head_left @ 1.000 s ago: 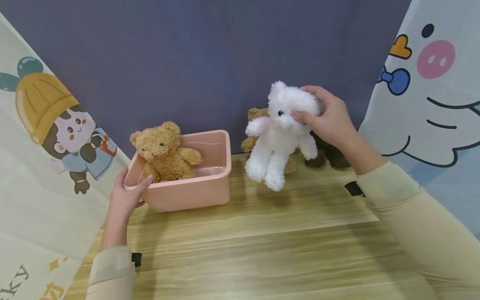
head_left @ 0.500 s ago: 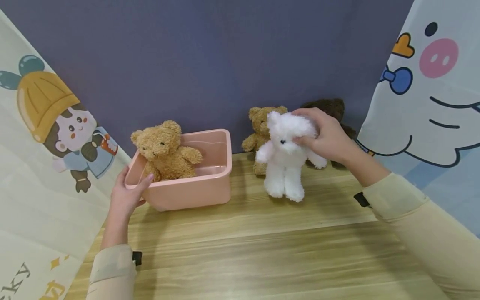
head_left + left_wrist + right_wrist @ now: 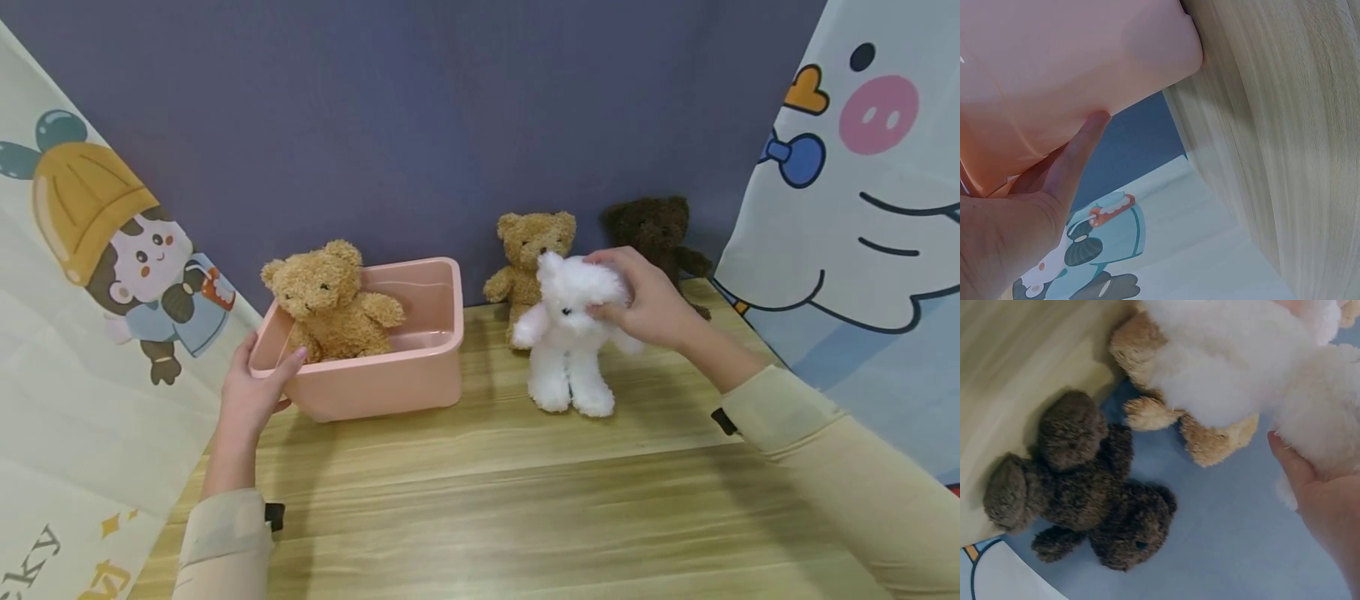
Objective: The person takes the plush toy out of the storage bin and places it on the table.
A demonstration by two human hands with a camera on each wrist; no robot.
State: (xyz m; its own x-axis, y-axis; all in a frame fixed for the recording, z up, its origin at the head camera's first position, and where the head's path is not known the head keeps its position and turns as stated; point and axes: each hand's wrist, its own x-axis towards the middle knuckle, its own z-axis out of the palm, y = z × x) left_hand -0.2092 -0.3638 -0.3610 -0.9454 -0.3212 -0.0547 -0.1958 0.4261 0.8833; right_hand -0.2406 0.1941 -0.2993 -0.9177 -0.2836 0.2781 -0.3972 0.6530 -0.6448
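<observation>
A: Straight to the pink bin (image 3: 378, 387), set on the tabletop (image 3: 450, 508)! Any news of the left hand (image 3: 255, 387)?

B: Fastened on the bin's near left corner, holding the rim there.

A: And inside the bin?

B: A seated tan bear (image 3: 322, 292), over at the left end, head well above the rim. Bare bin floor to the right of that.

A: Now out to the right of the bin, to the right hand (image 3: 645, 300). How about that grip?

B: Full! Thumb on the cheek of the white bear (image 3: 573, 333), fingers over the head. Upright, to the right of the bin and apart from it. Feet down, or just off the tabletop? Impossible to tell.

A: Anything behind?

B: A second tan bear (image 3: 525, 242), right of the bin and farther back, partly hidden by the white one. Farther right from the bin, a dark brown bear (image 3: 652, 233).

A: Score so far?

B: Partway along, at a guess: one bear inside the bin, three outside. Of those three, one in hand, two untouched.
</observation>
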